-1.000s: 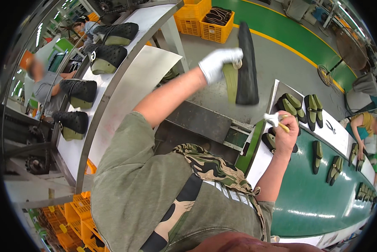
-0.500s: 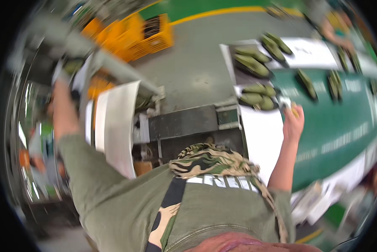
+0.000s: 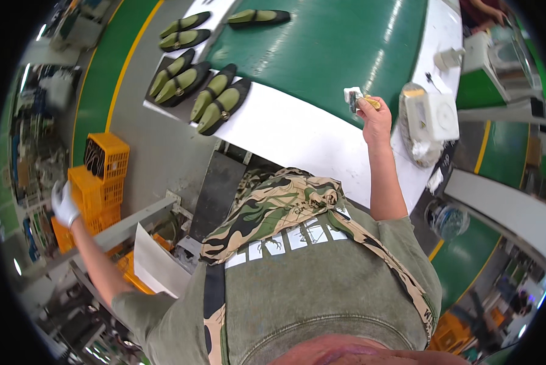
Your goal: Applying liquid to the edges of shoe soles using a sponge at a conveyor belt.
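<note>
In my right hand [image 3: 376, 121] is a small brush [image 3: 354, 101] with a yellow handle, a dark metal band and a white head. My fingers close round its handle above the green worktop [image 3: 309, 67], near its white border. Far to the left, my left hand [image 3: 64, 204] wears a white glove and hangs in the air beside the yellow crates [image 3: 87, 191]. Its fingers look stretched out, somewhat blurred, and no object shows in them. Black flat shoes with green insoles lie in pairs on the far left, the nearest pair [image 3: 219, 100] at the white border.
A white plastic container [image 3: 434, 115] sits on a plastic-wrapped tray [image 3: 416, 146] right of my right hand. Past it stands a white cup-like container [image 3: 448, 59]. A metal rail [image 3: 139, 213] runs below my left arm, next to a white panel [image 3: 157, 261]. A person's arm [image 3: 489, 11] shows at the far right.
My view has turned to the right, so the shoes now lie farther left. My left arm is away from the machine and its shoe. The right hand still holds the brush.
</note>
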`<state>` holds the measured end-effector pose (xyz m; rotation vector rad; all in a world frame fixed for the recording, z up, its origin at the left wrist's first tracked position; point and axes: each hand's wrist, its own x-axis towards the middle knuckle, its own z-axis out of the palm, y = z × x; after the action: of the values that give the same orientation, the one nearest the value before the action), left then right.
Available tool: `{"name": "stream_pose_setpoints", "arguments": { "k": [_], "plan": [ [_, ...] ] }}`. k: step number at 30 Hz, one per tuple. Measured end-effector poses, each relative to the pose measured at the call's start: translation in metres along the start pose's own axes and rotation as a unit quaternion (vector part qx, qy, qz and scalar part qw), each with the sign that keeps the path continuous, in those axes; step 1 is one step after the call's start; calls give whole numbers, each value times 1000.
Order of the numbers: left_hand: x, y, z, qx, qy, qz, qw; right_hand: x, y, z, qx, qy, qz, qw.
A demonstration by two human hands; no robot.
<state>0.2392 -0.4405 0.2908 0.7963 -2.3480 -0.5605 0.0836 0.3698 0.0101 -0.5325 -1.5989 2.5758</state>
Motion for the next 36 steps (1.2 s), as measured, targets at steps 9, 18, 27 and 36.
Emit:
{"name": "stream_pose_setpoints", "arguments": {
  "k": [9,18,27,36],
  "plan": [
    [-67,261,531,104,-385,432,809,-44,-22,-104,-48,273,-33,960],
    [-79,413,705,290,-474,507,659,-83,-56,-207,-386,588,-6,711],
    [-60,406,756,403,-485,454,630,-35,-59,-240,-648,491,-21,582],
    [-98,385,706,439,-495,494,564,-15,-51,-229,-742,403,-15,536]
  ]
}}
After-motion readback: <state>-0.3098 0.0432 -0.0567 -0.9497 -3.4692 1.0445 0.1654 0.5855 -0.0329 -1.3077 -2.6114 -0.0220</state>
